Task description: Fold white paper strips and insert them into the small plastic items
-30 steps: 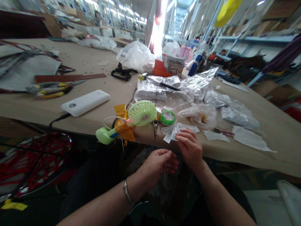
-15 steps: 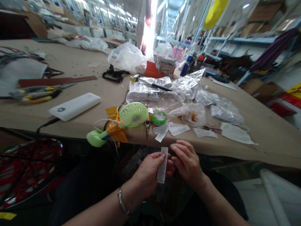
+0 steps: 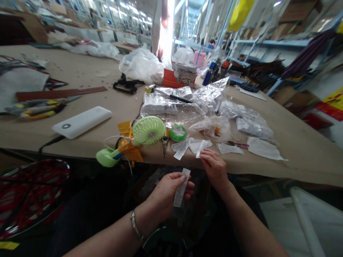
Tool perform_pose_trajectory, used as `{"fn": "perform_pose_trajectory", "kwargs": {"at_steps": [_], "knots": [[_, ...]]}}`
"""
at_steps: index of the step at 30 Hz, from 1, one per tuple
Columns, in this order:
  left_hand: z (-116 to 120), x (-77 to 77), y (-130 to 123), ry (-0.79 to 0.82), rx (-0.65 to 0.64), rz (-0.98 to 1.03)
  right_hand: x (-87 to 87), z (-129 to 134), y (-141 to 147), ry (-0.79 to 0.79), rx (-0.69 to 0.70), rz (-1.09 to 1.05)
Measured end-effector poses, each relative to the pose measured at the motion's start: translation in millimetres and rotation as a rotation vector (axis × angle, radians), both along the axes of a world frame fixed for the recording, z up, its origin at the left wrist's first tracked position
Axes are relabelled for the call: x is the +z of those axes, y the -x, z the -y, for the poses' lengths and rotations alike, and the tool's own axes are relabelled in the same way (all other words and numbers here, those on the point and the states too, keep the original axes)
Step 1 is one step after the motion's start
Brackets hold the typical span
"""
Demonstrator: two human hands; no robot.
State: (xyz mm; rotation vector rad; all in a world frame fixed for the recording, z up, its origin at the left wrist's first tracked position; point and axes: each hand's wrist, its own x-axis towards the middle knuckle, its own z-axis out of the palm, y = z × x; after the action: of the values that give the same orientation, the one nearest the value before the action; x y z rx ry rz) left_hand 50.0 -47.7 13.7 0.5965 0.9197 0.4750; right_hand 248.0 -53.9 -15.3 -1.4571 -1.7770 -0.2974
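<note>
A: What was seen, taking the largest first?

B: A broad table covered in smooth brown sheeting [image 3: 297, 142] was seen, with crinkled, shiny clear plastic wrapping [image 3: 211, 94] heaped on it. Near its edge was set a pale green plastic fan with a round, ribbed head [image 3: 151, 132], bound with glossy orange tape [image 3: 134, 155].

A: And the hands?

B: Below the edge, the left hand [image 3: 171, 191] was held with thumb and fingers pinched on a narrow, flat, translucent white strip [image 3: 179, 194]. The right hand [image 3: 214, 166] was laid at the edge, its fingers bent and close together.

A: Which way was the held strip pointed?

B: Its long axis was slanted, the far end aimed towards the table and slightly right, the near end back towards the body.

A: Anything smaller?

B: Flat, thin whitish strips [image 3: 180, 150] were strewn beside a round green-rimmed container [image 3: 178, 139]. A single slim white strip [image 3: 201, 148] was touched by the right fingertips, tilted likewise; whether it was pinched could not be told.
</note>
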Motion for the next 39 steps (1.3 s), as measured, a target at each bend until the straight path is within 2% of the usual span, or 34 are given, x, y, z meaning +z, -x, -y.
{"fn": "perform_pose_trajectory", "kwargs": {"at_steps": [2, 4, 7, 9, 11, 14, 20, 25, 27, 28, 29, 32, 34, 36, 39], "knots": [[-3, 4.2, 0, 0.032, 0.013, 0.006, 4.5, 7, 6, -0.036, 0.041, -0.094], [-5, 6.5, -1, 0.058, 0.026, 0.053, 9.0, 19, 19, -0.044, 0.139, -0.115], [-4, 5.4, -2, 0.077, 0.081, 0.174, 10.1, 39, 43, 0.011, 0.321, -0.014], [-2, 2.8, -2, 0.093, 0.157, 0.207, 5.9, 49, 56, 0.058, 0.376, 0.047], [1, 0.3, -1, 0.102, 0.211, 0.187, 0.3, 55, 64, 0.085, 0.389, 0.067], [5, -1.5, -1, 0.086, 0.217, 0.167, -3.6, 57, 67, 0.094, 0.407, 0.058], [6, -5.7, -1, 0.037, 0.14, 0.167, 4.9, 59, 70, 0.114, 0.443, 0.008], [5, -7.9, 0, 0.072, 0.16, 0.149, 11.2, 63, 70, 0.126, 0.474, 0.009], [5, -5.2, 1, 0.097, 0.147, 0.12, 13.3, 62, 58, 0.127, 0.426, 0.041], [5, -3.7, 1, 0.113, 0.118, 0.09, 13.9, 61, 47, 0.125, 0.354, 0.059], [5, -2.4, 2, 0.118, 0.106, 0.041, 14.2, 58, 34, 0.124, 0.246, 0.081], [5, -1.3, 2, 0.095, 0.087, -0.058, 12.5, 47, -10, 0.14, -0.2, 0.182], [5, -2.6, 2, 0.092, 0.073, -0.073, 8.7, 41, -34, 0.188, -0.371, 0.279], [6, -4.8, 1, 0.103, 0.057, -0.073, 3.8, 39, -48, 0.235, -0.406, 0.354], [7, -8.2, 1, 0.116, 0.041, -0.073, -1.5, 42, -58, 0.238, -0.357, 0.373]]}}
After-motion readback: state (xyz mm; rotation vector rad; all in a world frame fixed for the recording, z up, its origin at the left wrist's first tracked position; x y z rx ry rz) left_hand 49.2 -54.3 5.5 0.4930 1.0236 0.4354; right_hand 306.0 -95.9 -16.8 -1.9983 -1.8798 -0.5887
